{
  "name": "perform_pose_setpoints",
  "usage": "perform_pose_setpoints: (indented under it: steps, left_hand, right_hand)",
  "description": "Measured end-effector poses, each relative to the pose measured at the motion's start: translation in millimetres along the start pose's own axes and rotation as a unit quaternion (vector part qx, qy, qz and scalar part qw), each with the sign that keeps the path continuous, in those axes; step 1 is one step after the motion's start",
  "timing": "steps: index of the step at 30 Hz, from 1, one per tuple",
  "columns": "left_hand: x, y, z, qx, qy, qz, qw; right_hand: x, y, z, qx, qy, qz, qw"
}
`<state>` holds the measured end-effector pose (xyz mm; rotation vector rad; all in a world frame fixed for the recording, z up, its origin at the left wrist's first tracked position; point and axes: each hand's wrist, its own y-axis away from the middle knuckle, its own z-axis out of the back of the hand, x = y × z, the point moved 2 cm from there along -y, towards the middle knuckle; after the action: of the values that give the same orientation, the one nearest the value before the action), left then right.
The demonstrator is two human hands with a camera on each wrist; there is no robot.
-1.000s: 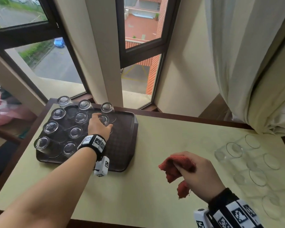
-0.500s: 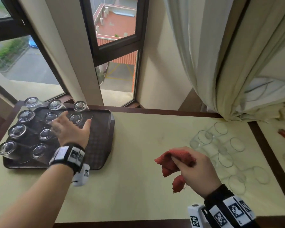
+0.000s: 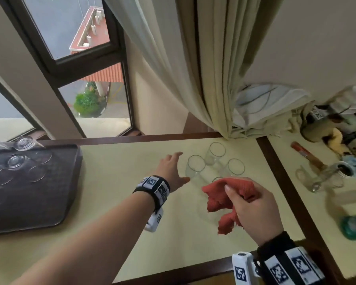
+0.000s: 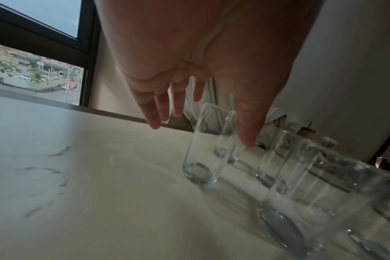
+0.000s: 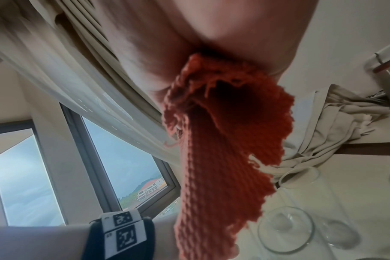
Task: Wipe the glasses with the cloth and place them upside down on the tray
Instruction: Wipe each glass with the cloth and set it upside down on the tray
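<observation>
- Closest to the camera, the right hand had its fingers curled round the bunched-up red cloth, held above the table with loose ends dangling. No glass in it, so no wiping was going on at that point.
- A bit further out, the left hand was stretched toward the unwiped bunch with fingers straight and spread, thumb apart from the rest. It held nothing; from the wrist view the thumb looked right at the rim of the nearest glass, but I couldn't tell if it was actually touching.
- That glass stood upright on the table, mouth up, with at least three more upright ones near it: one behind, one to the right, and one mostly hidden by the cloth.
- Off to the left, the dark tray only partly showed. A few glasses sat upside down on it near the back, with open tray surface on the near side.
- My read: some glasses done, at least four left, and the next step was grabbing that nearest one. Can't give a real total since the tray was cut off at the edge.
</observation>
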<state>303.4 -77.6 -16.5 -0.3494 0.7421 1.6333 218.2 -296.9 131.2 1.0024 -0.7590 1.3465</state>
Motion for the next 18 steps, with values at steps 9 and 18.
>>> perform_pose_setpoints:
  steps: [9,18]
  left_hand:
    - [-27.8,-52.7,-56.4,0.007,0.018,0.031,0.999]
    - [-28.4,30.8,-5.1,-0.16,0.288,0.073,0.941]
  right_hand:
    - [-43.8,-22.3,47.7,-0.023,0.071,0.001,0.997]
    - [-36.3,-30.9,43.2,-0.04,0.058,0.017,0.997]
